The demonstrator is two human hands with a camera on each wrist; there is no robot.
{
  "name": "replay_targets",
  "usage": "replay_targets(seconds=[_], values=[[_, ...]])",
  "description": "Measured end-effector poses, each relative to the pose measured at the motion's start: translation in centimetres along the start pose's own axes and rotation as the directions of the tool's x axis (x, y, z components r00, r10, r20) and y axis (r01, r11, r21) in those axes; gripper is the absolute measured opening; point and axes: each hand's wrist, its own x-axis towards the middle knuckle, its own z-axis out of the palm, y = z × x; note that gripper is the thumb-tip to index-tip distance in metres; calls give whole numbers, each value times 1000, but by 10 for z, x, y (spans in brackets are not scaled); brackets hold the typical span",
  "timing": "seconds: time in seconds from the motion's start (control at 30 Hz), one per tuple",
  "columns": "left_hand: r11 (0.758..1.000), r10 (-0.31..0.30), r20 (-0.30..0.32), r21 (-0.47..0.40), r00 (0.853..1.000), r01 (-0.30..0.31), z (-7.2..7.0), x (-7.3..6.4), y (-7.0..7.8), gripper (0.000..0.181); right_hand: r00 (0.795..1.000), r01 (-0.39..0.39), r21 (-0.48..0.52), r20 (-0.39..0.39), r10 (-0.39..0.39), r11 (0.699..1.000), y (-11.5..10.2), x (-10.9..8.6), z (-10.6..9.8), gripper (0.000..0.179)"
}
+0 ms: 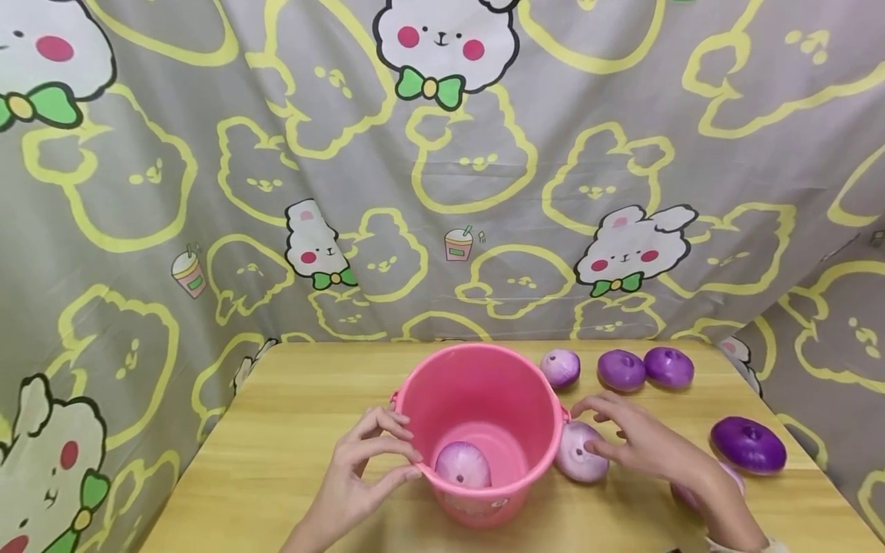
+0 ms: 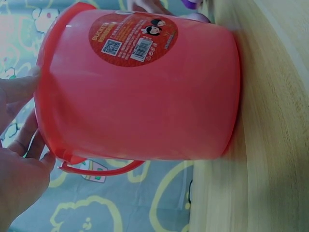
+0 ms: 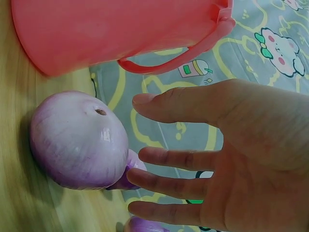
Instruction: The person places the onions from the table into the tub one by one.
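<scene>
A pink bucket (image 1: 484,503) stands upright on the table, with one light purple onion (image 1: 463,465) inside at the bottom. My left hand (image 1: 369,461) pinches the bucket's rim on its left side, thumb and fingers at the edge. Just right of the bucket, another pale purple onion (image 1: 582,455) sits on the table. My right hand (image 1: 646,442) hovers beside that onion, fingers spread. In the right wrist view, a gap shows between the fingertips (image 3: 145,99) and the onion (image 3: 79,140), and the palm holds nothing.
Behind the right hand, a pale onion (image 1: 560,368) and two darker purple onions (image 1: 621,370) lie near the table's back edge. A flat dark purple onion (image 1: 749,445) lies far right. Another onion (image 1: 734,478) is partly hidden by the right wrist. A patterned curtain (image 1: 442,177) hangs behind the table.
</scene>
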Motion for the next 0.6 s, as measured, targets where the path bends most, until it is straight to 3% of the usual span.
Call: replay_targets(seconds=[0.43,0.6], values=[[1000,-16,-2,18,1000,16,-1,6,-2,23,999,43,-60,-31,-45,997,0,4,1,41],[1000,-6,2,6,1000,6,-1,2,-2,23,997,57,-63,-52,-60,996,2,0,9,41]])
